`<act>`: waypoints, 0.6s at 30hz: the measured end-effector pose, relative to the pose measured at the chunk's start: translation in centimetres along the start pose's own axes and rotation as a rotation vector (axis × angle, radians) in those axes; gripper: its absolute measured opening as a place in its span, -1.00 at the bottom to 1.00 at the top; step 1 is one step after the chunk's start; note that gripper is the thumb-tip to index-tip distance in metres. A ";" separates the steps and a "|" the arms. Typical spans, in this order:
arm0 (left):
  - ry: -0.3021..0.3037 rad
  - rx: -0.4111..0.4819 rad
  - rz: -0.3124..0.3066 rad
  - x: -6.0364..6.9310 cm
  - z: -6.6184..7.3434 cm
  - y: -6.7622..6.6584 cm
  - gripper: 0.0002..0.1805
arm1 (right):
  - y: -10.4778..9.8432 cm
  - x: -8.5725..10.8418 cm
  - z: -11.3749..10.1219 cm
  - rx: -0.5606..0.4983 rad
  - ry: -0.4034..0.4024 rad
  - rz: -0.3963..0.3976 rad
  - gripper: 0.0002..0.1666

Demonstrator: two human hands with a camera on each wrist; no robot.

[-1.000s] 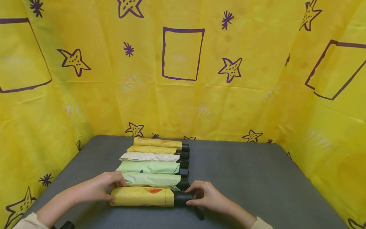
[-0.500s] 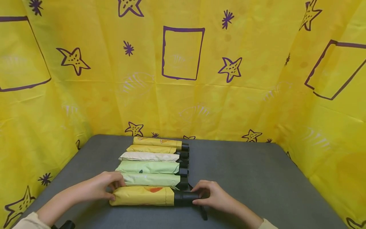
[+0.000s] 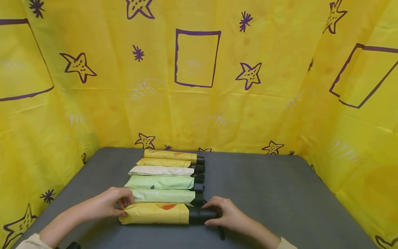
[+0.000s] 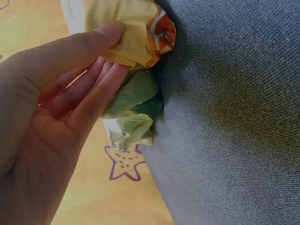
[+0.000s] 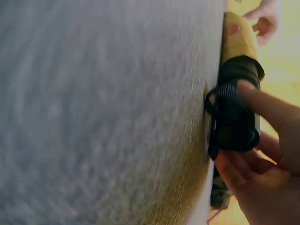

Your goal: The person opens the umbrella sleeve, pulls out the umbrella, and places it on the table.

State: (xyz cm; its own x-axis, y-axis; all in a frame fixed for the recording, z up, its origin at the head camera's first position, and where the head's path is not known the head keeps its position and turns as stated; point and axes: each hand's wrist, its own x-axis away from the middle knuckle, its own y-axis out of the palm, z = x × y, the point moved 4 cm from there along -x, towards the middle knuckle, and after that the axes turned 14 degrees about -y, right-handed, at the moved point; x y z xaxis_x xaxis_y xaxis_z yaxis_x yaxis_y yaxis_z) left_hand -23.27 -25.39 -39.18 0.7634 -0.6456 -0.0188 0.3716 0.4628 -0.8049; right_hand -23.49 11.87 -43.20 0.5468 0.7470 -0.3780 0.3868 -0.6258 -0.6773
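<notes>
Nearest the front of the grey table lies a folded yellow umbrella (image 3: 155, 213) with an orange-red patch. Its black handle (image 3: 197, 215) points right, with a black wrist strap (image 5: 212, 108) hanging from it. My left hand (image 3: 109, 204) pinches the umbrella's left end between thumb and fingers. In the left wrist view that gathered end (image 4: 136, 33) shows an orange print. My right hand (image 3: 230, 215) holds the handle's end, thumb on one side and fingers on the other. Directly behind, a pale green folded umbrella (image 3: 163, 195) lies alongside; the left fingers are close to its end.
Farther back in the same row lie a mint green umbrella (image 3: 164, 182), a whitish one (image 3: 161, 171), a yellow one (image 3: 163, 162) and a yellow one with orange prints (image 3: 171, 154). Yellow patterned cloth (image 3: 199, 117) encloses the grey table (image 3: 264, 186). A dark object (image 3: 74, 246) shows bottom left.
My right hand slid right along the handle, then came slightly back left around its end. The left hand keeps its pinch. The umbrellas have hardly moved.
</notes>
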 end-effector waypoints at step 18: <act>-0.031 -0.008 -0.014 0.0 -0.3 0.1 -0.69 | -1.4 1.6 0.2 0.027 -0.018 0.072 -0.64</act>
State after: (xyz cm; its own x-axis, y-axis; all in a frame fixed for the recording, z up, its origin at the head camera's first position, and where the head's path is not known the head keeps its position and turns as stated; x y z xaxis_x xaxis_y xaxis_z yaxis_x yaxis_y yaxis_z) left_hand -23.38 -25.47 -39.44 0.7739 -0.6332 0.0110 0.3785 0.4487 -0.8096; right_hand -23.34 13.95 -42.99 0.5587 0.7046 -0.4376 0.3270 -0.6720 -0.6645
